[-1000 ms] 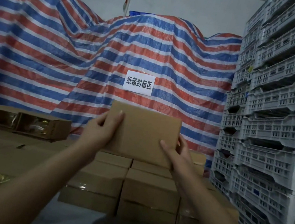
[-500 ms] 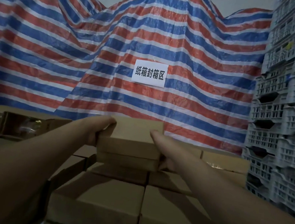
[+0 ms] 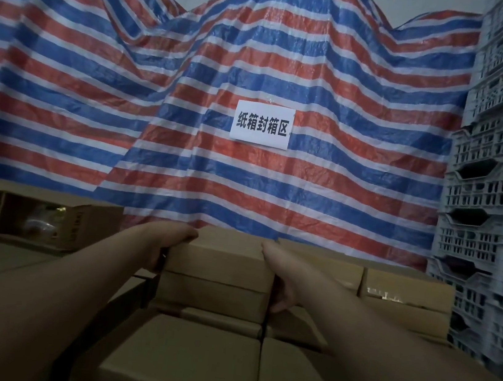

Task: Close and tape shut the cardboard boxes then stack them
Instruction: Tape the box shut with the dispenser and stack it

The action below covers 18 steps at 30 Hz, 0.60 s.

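Both hands – left hand (image 3: 168, 243), right hand (image 3: 277, 271) – fingers gripping top box (image 3: 217, 260) edges (on stack)

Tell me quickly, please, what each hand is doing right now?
Left hand: grips the cardboard box at its left end.
Right hand: grips its right end.

arms: extended forward | hands: left (image 3: 168, 243), right (image 3: 278, 268) curled, gripping

box (image 3: 219, 261) atop stack (image 3: 188, 356), between crates (image 3: 497, 205)
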Each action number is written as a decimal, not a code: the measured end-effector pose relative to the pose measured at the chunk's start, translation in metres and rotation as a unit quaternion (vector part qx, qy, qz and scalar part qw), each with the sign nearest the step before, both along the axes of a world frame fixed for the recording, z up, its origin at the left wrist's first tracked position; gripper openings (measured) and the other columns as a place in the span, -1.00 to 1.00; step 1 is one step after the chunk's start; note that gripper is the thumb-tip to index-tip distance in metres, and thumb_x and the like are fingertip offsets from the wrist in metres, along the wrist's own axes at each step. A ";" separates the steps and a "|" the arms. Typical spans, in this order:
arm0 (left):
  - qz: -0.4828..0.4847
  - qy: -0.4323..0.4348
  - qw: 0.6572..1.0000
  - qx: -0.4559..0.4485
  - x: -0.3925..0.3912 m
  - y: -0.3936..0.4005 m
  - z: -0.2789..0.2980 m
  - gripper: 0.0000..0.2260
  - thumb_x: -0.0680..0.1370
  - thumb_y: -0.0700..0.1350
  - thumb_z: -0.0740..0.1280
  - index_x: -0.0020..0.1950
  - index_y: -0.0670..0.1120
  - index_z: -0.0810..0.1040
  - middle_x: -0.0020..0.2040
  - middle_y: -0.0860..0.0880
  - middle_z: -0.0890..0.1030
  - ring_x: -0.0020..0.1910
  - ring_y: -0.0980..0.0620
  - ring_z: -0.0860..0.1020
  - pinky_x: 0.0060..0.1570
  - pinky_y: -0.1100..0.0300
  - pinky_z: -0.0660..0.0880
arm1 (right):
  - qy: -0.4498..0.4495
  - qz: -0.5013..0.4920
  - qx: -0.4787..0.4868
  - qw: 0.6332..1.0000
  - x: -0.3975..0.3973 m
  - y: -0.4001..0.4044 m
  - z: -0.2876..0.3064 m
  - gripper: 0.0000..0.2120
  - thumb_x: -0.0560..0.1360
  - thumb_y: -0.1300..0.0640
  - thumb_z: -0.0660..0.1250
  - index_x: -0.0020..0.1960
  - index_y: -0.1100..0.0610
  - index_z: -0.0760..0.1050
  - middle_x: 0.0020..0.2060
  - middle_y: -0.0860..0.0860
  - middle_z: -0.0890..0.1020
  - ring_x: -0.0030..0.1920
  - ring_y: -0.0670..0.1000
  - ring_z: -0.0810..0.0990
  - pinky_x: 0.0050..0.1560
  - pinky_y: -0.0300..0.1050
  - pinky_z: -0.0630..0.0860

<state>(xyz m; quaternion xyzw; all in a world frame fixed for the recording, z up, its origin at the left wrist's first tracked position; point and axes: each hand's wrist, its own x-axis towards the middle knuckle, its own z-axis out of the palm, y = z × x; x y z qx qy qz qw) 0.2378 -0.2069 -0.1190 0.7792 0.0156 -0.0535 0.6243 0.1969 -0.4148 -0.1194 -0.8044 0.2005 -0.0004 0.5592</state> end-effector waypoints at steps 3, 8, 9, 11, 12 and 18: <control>0.004 -0.017 1.000 0.002 0.006 -0.001 -0.004 -0.74 0.55 0.05 0.37 0.03 -0.11 0.41 0.07 -0.21 0.50 0.06 -0.20 0.51 0.16 -0.09 0.52 | -0.007 -0.017 0.005 1.000 -0.003 0.002 0.001 -0.32 0.60 -0.31 0.13 0.48 0.19 0.26 0.35 0.27 0.43 0.33 0.32 0.44 0.29 0.27 0.48; 0.034 -0.040 0.999 -0.014 0.014 -0.008 -0.003 -0.60 0.52 0.22 0.35 0.08 -0.10 0.45 0.01 -0.17 0.52 -0.04 -0.16 0.52 -0.16 0.00 0.52 | -0.015 -0.021 0.033 0.999 -0.016 0.004 0.003 -0.17 0.58 -0.43 0.00 0.53 0.21 0.22 0.38 0.28 0.42 0.36 0.32 0.43 0.37 0.28 0.41; 0.056 -0.045 0.997 -0.012 0.016 -0.010 -0.002 -0.58 0.56 0.21 0.31 0.11 -0.14 0.44 0.00 -0.18 0.51 -0.04 -0.16 0.52 -0.10 0.00 0.52 | -0.018 -0.023 0.039 0.999 -0.018 0.004 0.002 -0.16 0.58 -0.44 -0.01 0.54 0.22 0.21 0.40 0.28 0.41 0.38 0.32 0.42 0.39 0.27 0.40; 0.120 -0.052 0.991 -0.012 0.016 -0.013 -0.001 -0.55 0.63 0.20 0.17 0.14 -0.21 0.41 -0.07 -0.19 0.48 -0.08 -0.15 0.49 0.01 0.02 0.49 | -0.022 -0.031 0.048 0.998 -0.024 0.003 0.001 -0.14 0.58 -0.43 -0.02 0.55 0.25 0.18 0.43 0.29 0.38 0.41 0.32 0.39 0.41 0.25 0.37; 0.146 -0.063 0.987 -0.017 0.015 -0.014 -0.001 -0.56 0.64 0.20 0.11 0.09 -0.20 0.39 -0.13 -0.18 0.47 -0.13 -0.13 0.48 0.00 0.02 0.47 | -0.026 -0.038 0.049 0.998 -0.026 0.004 0.001 -0.14 0.59 -0.43 -0.04 0.55 0.27 0.17 0.44 0.30 0.37 0.42 0.32 0.38 0.43 0.25 0.35; 0.190 -0.197 0.959 0.072 0.001 -0.001 0.002 -0.64 0.65 0.08 0.15 0.18 -0.21 0.45 -0.04 -0.16 0.55 -0.08 -0.07 0.56 -0.11 0.06 0.53 | -0.103 -0.052 0.026 0.993 -0.042 0.001 0.006 -0.34 0.67 -0.27 -0.01 0.45 0.26 0.34 0.29 0.21 0.51 0.27 0.19 0.50 0.34 0.07 0.44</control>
